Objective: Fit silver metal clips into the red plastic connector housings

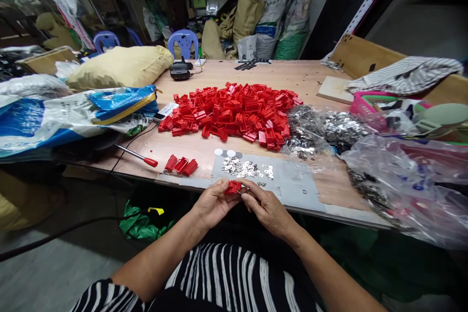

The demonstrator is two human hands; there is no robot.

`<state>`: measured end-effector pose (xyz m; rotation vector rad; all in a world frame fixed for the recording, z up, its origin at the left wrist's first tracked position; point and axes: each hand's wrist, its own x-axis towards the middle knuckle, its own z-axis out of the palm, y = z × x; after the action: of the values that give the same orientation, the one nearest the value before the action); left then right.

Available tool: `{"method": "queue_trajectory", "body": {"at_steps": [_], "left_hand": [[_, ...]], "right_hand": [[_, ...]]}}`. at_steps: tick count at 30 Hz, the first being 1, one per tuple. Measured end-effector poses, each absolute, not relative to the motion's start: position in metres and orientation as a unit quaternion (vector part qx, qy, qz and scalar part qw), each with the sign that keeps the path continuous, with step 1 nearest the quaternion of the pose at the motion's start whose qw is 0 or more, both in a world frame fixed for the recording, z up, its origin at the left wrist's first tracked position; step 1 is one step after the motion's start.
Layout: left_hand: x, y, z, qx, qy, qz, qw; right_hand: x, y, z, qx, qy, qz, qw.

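— Containers, left to right?
— Blue-and-white sack (66, 112), flopped over the left end of the table (219, 72); contents hidden. Tan sack (120, 67), behind it, bulging; contents hidden. Green bag (137, 224), below the front edge; contents unreadable. Clear bags (310, 126), beside the heap of red pieces (234, 112); shiny metal bits inside. Pink basket (360, 102), farther right; mixed items inside, hard to make out.
— Hands?
— Left hand (215, 205): red piece (232, 187) gripped between thumb and fingers, at the table's front edge. Right hand (266, 207): fingers bent against the same piece's right end; whether pinching anything, cannot tell.
— Other things around?
— Three red pieces (181, 165), side by side, left of the hands. Small metal plates (239, 167), loose on a gray sheet (292, 180), just beyond. Striped cloth (405, 73), draped at right.
— In the way?
— Red-handled lever (149, 161), jutting across the left front. Large clear bag (402, 170), spilling over the right front edge.
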<state>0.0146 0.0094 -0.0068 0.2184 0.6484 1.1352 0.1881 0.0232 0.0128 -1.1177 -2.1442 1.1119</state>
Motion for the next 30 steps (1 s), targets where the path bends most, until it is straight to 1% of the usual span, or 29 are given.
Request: {"method": "queue_trajectory", "body": {"at_steps": [4,9,12,14,16,17,19,21,23,26,28,30], "left_hand": [[0.018,0.009,-0.004,0.059,0.310,0.514,0.798],[0.023,0.008,-0.001,0.037,0.300,0.521,0.798],[0.025,0.008,-0.004,0.083,0.306,0.531,0.785],[0.021,0.009,-0.006,0.168,0.342,0.549,0.743],[0.011,0.012,-0.009,0.303,0.423,0.569,0.636],[0.004,0.015,-0.011,0.382,0.473,0.576,0.547],[-0.014,0.021,-0.015,0.528,0.549,0.549,0.344],[-0.035,0.027,-0.021,0.607,0.579,0.518,0.171],[-0.054,0.033,-0.029,0.642,0.603,0.471,0.046],[-0.073,0.039,-0.042,0.661,0.622,0.415,-0.053],[-0.079,0.041,-0.050,0.666,0.629,0.394,-0.078],[-0.080,0.041,-0.055,0.667,0.635,0.380,-0.086]], "right_hand": [[0.188,0.024,0.015,-0.408,-0.788,0.390,0.246],[0.186,0.025,0.014,-0.407,-0.794,0.359,0.275],[0.185,0.029,0.009,-0.408,-0.783,0.369,0.291],[0.188,0.036,0.006,-0.425,-0.774,0.372,0.285],[0.193,0.048,0.005,-0.464,-0.766,0.352,0.272],[0.196,0.055,0.005,-0.485,-0.764,0.329,0.269],[0.204,0.071,0.005,-0.522,-0.770,0.254,0.265],[0.210,0.088,0.006,-0.552,-0.780,0.166,0.243],[0.212,0.103,0.008,-0.576,-0.787,0.096,0.198],[0.207,0.123,0.012,-0.598,-0.794,0.006,0.107],[0.201,0.136,0.016,-0.603,-0.796,-0.043,0.045],[0.196,0.148,0.021,-0.601,-0.796,-0.067,0.008]]}}
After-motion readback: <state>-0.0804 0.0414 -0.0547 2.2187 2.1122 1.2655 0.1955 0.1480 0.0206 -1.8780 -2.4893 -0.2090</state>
